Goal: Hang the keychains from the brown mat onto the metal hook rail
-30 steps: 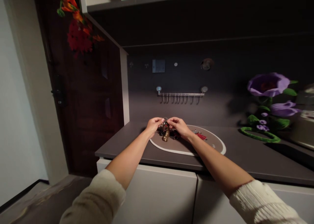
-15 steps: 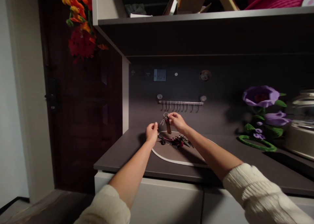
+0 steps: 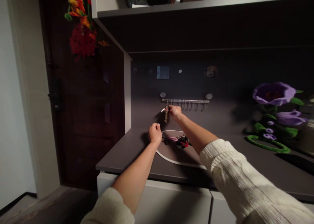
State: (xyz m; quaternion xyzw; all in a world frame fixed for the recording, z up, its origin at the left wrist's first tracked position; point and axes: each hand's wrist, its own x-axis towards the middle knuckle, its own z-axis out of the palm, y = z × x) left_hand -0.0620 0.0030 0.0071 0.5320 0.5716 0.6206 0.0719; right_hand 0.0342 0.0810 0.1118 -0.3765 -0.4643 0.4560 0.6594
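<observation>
The right hand (image 3: 175, 113) is pinching a bunch of silvery keys with a brownish-gold fob (image 3: 166, 115), dangling at the hook rail's (image 3: 185, 101) left end, above the tabletop's (image 3: 122, 144) back edge. The left hand (image 3: 155, 133) is curling nearly closed, its contents hidden.

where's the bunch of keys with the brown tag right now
In the head view, the keys are at the right hand's fingertips, just below the left end of the hook rail.
</observation>
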